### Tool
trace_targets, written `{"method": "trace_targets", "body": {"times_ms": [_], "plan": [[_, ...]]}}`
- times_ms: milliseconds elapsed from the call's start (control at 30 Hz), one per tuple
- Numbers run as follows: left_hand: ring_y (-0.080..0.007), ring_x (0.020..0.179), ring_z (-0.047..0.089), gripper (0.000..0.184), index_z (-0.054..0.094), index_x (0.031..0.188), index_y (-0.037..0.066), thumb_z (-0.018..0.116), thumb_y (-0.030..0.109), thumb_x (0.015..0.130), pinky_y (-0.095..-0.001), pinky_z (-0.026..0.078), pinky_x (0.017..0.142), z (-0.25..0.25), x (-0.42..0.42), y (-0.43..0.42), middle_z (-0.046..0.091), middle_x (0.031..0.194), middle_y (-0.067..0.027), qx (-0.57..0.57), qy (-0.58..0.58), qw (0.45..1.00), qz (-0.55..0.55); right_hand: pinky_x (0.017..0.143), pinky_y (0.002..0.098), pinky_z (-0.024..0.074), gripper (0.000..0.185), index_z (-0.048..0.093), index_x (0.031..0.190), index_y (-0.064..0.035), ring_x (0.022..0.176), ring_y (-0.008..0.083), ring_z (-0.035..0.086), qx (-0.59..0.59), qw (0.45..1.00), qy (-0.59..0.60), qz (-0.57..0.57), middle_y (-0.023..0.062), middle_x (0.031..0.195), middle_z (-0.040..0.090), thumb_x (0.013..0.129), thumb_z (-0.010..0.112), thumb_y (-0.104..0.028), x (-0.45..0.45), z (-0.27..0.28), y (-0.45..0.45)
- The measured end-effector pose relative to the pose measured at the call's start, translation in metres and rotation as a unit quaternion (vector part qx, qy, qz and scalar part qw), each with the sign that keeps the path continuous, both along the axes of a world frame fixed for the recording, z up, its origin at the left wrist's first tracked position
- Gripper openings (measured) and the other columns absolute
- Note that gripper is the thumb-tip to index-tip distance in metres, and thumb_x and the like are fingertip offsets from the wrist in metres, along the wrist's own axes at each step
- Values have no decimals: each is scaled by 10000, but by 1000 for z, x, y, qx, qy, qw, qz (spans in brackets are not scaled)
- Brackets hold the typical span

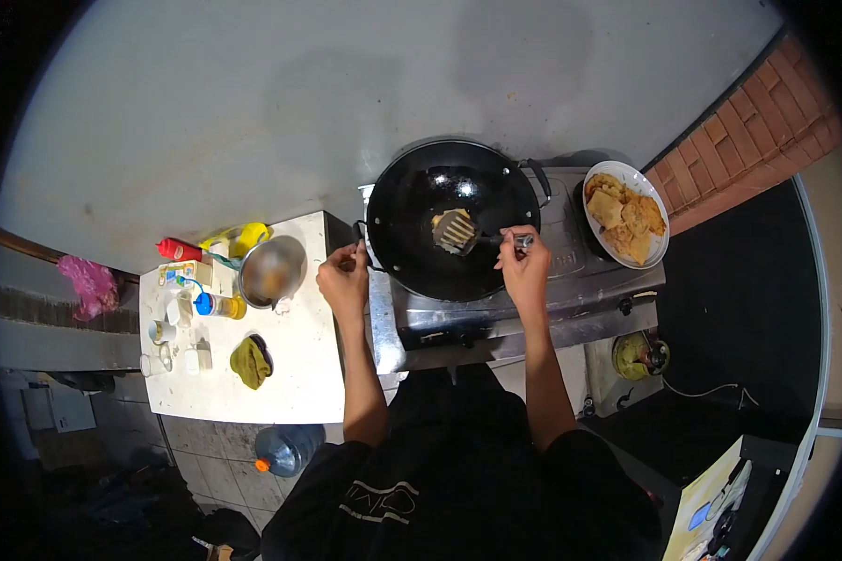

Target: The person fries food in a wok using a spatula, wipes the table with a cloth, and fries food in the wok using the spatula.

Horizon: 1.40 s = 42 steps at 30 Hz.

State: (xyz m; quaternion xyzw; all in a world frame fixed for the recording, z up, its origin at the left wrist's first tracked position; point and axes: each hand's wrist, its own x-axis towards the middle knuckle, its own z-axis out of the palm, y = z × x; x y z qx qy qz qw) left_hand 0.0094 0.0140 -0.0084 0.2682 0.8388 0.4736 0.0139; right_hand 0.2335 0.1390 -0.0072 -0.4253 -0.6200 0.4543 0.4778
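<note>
Right fingers (508,248) clasp spatula (462,240) | blade (455,231) leftward in wok (421,187) | left fingers (358,255) grasp wok handle (358,226)

There are two hands, a left hand (344,280) and a right hand (526,265). I count one wok (412,196) with two handles (541,179), one spatula (456,232), one white plate (663,245), one metal bowl (285,254), one red bottle (178,250), one blue-capped bottle (221,306) and one green cloth (249,363). Also one worktop (299,393), one stove (566,238), one large water bottle (290,449) and one pink bag (90,286) are seen.
</note>
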Motion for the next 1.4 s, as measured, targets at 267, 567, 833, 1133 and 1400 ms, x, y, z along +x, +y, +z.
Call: {"method": "trace_targets", "body": {"times_ms": [267, 567, 833, 1133, 1400], "plan": [[-121, 521, 579, 208, 722, 819, -16, 749, 188, 784, -269, 450, 544, -1, -6, 0, 616, 585, -63, 34, -30, 998, -32, 454, 240, 495, 143, 605, 944, 49, 532, 79, 567, 3, 998, -29, -51, 49, 660, 580, 932, 587, -92, -6, 2, -8], [-105, 516, 540, 218, 697, 779, -35, 745, 177, 785, -257, 426, 531, 0, -13, -4, 571, 567, -47, 33, -45, 995, -78, 480, 258, 540, 174, 590, 951, 96, 625, 110, 614, 35, 994, 63, -78, 128, 825, 634, 942, 569, -77, -14, 1, -10], [-84, 511, 505, 219, 686, 785, -46, 743, 165, 790, -246, 400, 513, -5, -12, -3, 555, 563, -32, 51, -45, 995, -76, 441, 255, 471, 165, 594, 909, 66, 501, 120, 600, 51, 996, -13, -75, 79, 625, 604, 925, 593, -99, -15, -9, -7], [-86, 518, 524, 218, 693, 793, -44, 744, 168, 801, -247, 409, 514, -11, -13, -4, 578, 578, -43, 73, -44, 993, -87, 430, 264, 450, 167, 587, 887, 51, 497, 112, 585, 52, 995, -34, -80, 70, 618, 594, 927, 594, -111, -14, -13, -7], [-112, 567, 573, 223, 701, 813, -47, 749, 170, 809, -256, 456, 567, -8, -13, -4, 622, 646, -66, 67, -31, 993, -91, 464, 249, 509, 174, 604, 918, 75, 546, 106, 599, 43, 994, 31, -91, 82, 671, 604, 937, 577, -96, -15, -4, -1]]}}
